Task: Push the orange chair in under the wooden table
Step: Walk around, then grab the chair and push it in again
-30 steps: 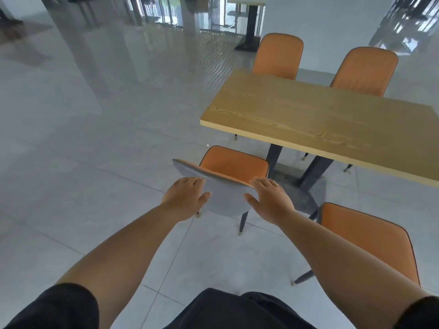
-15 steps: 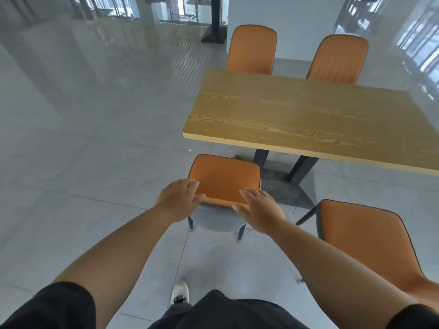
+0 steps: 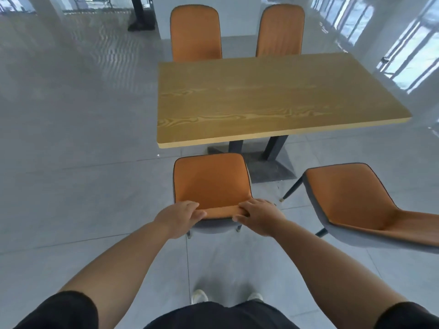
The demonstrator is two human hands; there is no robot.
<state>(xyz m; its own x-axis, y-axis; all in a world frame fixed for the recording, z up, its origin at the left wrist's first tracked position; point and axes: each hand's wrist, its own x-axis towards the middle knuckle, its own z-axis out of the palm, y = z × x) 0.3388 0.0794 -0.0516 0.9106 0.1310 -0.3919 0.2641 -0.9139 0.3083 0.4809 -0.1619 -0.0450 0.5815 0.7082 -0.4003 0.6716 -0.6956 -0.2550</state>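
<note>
Chair (image 3: 211, 184) squared to table (image 3: 261, 98) edge since earlier | both hands gripping backrest | seat front outside edge

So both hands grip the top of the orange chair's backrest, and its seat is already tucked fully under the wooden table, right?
Not quite. The head view shows the left hand and right hand gripping the orange chair backrest, but its seat sits clear of the rectangular wooden table, not yet under it.

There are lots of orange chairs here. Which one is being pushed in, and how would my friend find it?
Find the big wooden table. On its near side stand two orange chairs. It is the left one, the orange chair right in front of the person, with the left hand and right hand gripping its backrest; the neighbouring chair is untouched and turned at an angle.
</note>
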